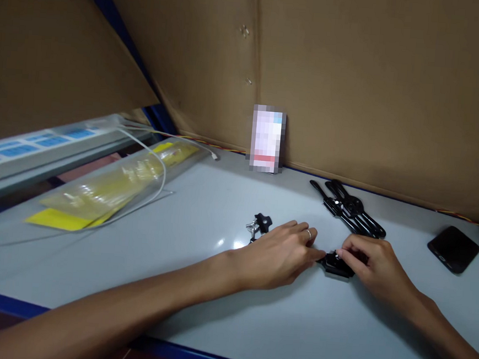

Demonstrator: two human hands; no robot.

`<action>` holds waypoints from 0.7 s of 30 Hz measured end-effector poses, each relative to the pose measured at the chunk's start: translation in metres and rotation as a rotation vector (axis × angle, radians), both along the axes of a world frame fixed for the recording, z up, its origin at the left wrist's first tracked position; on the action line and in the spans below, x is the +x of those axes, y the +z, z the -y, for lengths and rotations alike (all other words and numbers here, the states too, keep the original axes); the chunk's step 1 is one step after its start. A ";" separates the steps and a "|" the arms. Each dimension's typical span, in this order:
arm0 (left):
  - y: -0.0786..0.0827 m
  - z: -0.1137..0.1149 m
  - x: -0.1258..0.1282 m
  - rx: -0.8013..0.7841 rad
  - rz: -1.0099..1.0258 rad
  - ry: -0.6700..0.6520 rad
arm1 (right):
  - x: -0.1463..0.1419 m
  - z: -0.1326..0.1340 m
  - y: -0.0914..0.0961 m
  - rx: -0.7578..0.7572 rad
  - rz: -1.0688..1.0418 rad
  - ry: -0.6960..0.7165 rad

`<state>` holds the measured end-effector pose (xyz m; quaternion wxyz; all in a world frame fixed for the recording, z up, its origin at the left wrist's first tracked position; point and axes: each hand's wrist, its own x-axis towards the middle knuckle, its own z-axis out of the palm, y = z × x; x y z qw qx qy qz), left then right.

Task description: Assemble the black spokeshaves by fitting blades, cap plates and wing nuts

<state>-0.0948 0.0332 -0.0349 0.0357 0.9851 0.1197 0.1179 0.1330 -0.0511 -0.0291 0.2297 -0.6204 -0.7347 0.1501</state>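
Note:
Both my hands rest on the pale grey table (204,210) around a small black part (338,264). My right hand (371,264) has its fingers curled over the part and grips it from the right. My left hand (277,254), with a ring on one finger, lies beside it with fingers drawn together, and their tips touch the part's left end. Just behind my left hand lies a small black knob with metal bits (259,225). A pile of black clamp-like pieces (351,207) lies behind my right hand.
A dark phone (453,249) lies at the far right. A clear plastic bag with yellow contents (110,186) and a white cable (164,162) lie at the left. A small card (267,139) leans on the cardboard wall (355,72) behind the table.

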 end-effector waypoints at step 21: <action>0.001 0.001 0.001 -0.010 -0.025 0.007 | -0.005 0.003 0.008 0.062 0.005 -0.018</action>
